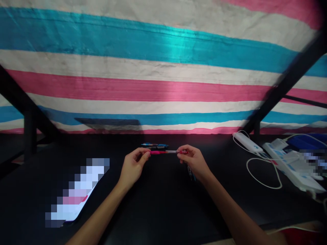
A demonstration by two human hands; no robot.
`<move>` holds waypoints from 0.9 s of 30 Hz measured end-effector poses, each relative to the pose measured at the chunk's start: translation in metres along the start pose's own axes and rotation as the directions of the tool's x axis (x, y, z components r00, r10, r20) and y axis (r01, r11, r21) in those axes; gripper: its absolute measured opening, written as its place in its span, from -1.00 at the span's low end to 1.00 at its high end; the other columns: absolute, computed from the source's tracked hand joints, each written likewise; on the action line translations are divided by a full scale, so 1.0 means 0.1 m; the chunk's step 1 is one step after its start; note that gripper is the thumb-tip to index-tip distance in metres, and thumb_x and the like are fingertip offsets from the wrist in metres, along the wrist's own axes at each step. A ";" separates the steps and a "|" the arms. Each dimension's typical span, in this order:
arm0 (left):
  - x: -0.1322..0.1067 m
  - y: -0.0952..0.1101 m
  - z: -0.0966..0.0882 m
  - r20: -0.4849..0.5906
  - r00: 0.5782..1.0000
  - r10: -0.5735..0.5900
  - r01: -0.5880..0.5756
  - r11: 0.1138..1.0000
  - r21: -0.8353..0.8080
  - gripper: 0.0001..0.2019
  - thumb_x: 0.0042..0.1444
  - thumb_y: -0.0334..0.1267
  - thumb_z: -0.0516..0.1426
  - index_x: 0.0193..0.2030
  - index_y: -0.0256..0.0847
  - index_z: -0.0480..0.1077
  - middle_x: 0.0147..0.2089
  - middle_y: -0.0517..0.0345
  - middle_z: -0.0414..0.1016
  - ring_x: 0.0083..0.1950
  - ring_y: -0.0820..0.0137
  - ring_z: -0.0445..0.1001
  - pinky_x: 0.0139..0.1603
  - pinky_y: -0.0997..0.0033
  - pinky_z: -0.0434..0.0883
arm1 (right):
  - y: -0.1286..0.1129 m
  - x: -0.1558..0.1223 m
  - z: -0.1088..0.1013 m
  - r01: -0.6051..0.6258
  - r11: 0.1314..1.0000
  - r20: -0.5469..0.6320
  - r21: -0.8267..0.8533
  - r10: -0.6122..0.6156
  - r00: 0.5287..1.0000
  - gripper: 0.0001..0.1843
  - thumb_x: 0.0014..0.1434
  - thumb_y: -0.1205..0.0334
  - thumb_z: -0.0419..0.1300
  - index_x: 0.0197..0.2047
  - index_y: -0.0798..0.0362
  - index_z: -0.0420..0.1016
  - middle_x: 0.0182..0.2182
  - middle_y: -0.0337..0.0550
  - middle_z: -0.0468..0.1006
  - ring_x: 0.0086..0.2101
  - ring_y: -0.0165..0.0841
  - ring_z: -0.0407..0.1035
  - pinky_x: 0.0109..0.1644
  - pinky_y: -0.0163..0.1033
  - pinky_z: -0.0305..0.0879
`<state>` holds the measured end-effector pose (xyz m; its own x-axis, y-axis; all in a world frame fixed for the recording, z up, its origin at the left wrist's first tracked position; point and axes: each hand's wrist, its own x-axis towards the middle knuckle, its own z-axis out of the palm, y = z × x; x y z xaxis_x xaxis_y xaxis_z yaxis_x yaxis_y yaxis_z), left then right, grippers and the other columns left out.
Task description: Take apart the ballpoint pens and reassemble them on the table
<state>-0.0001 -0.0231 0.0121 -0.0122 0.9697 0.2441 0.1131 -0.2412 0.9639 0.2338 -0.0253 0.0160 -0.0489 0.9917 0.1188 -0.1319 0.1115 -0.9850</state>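
Between my two hands a red pen [158, 152] is held level above the dark table. My left hand [134, 165] pinches its pinkish-red end between thumb and fingers. At the other end, my right hand [193, 160] is closed on a red part, mostly covered by the fingers. A thin, pale, refill-like length spans the gap between the two red parts. Just behind, a blue pen [154, 145] lies on the table, with a dark pen [157, 147] close by it. More pens [189, 173] lie partly hidden below my right hand.
On the left lies a lit phone [79, 207], its screen blurred out. At right are a white power strip [293, 166] with plugs, a white adapter [247, 142] and looping cables. Dark frame bars slant up at both sides before a striped sheet [163, 90].
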 end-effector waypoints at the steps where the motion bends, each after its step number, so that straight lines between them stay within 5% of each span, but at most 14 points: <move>1: 0.00 0.00 0.00 -0.003 1.000 -0.006 0.006 1.000 -0.009 -0.80 0.05 -0.15 0.21 -0.26 -0.23 0.47 -0.35 0.16 0.48 -0.29 0.40 0.42 -0.23 0.44 0.34 | 0.00 0.00 0.01 -0.009 1.000 0.000 0.007 0.009 1.000 -0.80 -0.09 0.30 0.35 -0.33 0.07 0.51 -0.51 -0.29 0.43 -0.56 -0.50 0.28 -0.48 -0.35 0.18; 14: 0.00 0.08 0.00 -0.059 0.998 -0.020 0.016 0.998 -0.065 -0.78 0.00 -0.15 0.24 -0.26 -0.23 0.48 -0.34 0.14 0.51 -0.28 0.39 0.44 -0.23 0.42 0.35 | -0.08 0.04 -0.04 -0.021 0.962 -0.166 0.271 0.068 0.984 -0.76 -0.13 0.24 0.39 -0.33 0.07 0.51 -0.52 -0.24 0.42 -0.51 -0.45 0.26 -0.50 -0.35 0.19; 27: 0.02 0.05 -0.03 -0.053 0.999 -0.007 0.003 0.997 -0.080 -0.79 0.03 -0.15 0.23 -0.24 -0.23 0.48 -0.32 0.15 0.50 -0.27 0.41 0.43 -0.21 0.43 0.35 | -0.08 0.05 -0.05 -0.039 0.950 -0.156 0.309 0.091 0.983 -0.72 -0.13 0.23 0.39 -0.31 0.06 0.49 -0.52 -0.25 0.43 -0.52 -0.47 0.25 -0.50 -0.35 0.17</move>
<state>-0.0029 -0.0229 0.0181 -0.0662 0.9679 0.2424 0.0329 -0.2407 0.9700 0.2396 -0.0209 0.0243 0.0946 0.9955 0.0074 -0.4295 0.0475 -0.9018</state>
